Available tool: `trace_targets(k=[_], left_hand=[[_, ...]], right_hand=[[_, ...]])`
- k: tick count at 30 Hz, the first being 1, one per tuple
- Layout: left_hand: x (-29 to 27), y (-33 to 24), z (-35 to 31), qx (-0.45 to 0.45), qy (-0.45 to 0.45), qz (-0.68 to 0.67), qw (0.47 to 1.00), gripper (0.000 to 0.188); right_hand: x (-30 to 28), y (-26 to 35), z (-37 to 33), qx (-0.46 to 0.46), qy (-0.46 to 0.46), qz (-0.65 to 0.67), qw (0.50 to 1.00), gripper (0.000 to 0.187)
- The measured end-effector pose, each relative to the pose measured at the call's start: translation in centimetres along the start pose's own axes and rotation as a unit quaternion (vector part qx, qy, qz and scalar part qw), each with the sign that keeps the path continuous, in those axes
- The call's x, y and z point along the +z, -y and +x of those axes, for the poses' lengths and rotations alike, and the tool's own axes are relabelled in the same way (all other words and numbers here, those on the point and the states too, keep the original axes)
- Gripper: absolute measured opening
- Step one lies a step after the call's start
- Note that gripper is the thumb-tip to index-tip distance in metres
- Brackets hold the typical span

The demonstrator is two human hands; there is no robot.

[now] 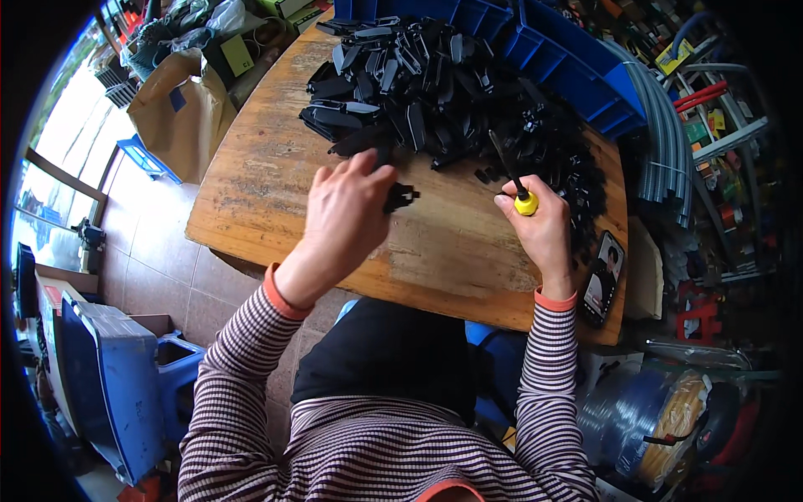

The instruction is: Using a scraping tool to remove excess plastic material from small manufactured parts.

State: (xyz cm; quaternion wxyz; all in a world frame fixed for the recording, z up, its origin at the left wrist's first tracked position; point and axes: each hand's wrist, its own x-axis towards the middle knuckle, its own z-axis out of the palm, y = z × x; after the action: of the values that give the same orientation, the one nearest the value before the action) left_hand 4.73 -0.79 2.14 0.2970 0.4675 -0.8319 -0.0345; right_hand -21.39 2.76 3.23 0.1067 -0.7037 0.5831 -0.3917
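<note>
My left hand is over the near left part of the wooden table, its fingers curled and slightly smeared by motion. A small black plastic part juts out from under its thumb side; the rest of that part is hidden by the hand. In my right hand is a screwdriver with a yellow handle, its dark shaft pointing up and away from me. Beyond both hands lies a big heap of black plastic parts, many of them long and flat, spreading down the table's right side.
Blue plastic bins stand behind the heap. A phone with a lit screen lies at the table's right edge. To the left are a brown paper bag and a blue bin. Coiled tubing sits on the lower right.
</note>
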Motion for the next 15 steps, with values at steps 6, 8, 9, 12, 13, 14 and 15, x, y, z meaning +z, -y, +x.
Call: trace_targets(k=[6, 8, 9, 12, 13, 14, 15], left_hand=[[1.8, 0.4, 3.1, -0.035, 0.084, 0.159, 0.983, 0.025], [1.8, 1.0, 3.0, -0.034, 0.094, 0.176, 0.979, 0.025], [1.3, 1.1, 2.7, -0.031, 0.102, 0.122, 0.987, 0.026], [-0.7, 0.3, 2.0, -0.018, 0.125, 0.012, 0.992, 0.027], [-1.4, -0.4, 2.0, -0.033, 0.189, -0.093, 0.977, 0.027], [-1.9, -1.1, 2.0, -0.047, 0.251, -0.197, 0.947, 0.028], [-1.9, -1.8, 2.0, -0.064, 0.308, -0.298, 0.901, 0.028]], right_hand=[[0.4, 0.6, 0.0, -0.017, 0.008, -0.004, 1.0, 0.016], [0.2, 0.4, -0.1, -0.021, 0.009, -0.005, 1.0, 0.016], [-0.1, -0.1, -0.2, -0.006, 0.001, -0.003, 1.0, 0.015], [-0.5, -0.9, -0.4, 0.032, -0.02, 0.001, 0.999, 0.015], [-0.5, -1.0, -0.2, 0.033, -0.025, 0.012, 0.999, 0.015], [-0.6, -1.1, 0.0, 0.035, -0.031, 0.021, 0.999, 0.016], [-0.7, -1.1, 0.0, 0.035, -0.035, 0.031, 0.998, 0.016]])
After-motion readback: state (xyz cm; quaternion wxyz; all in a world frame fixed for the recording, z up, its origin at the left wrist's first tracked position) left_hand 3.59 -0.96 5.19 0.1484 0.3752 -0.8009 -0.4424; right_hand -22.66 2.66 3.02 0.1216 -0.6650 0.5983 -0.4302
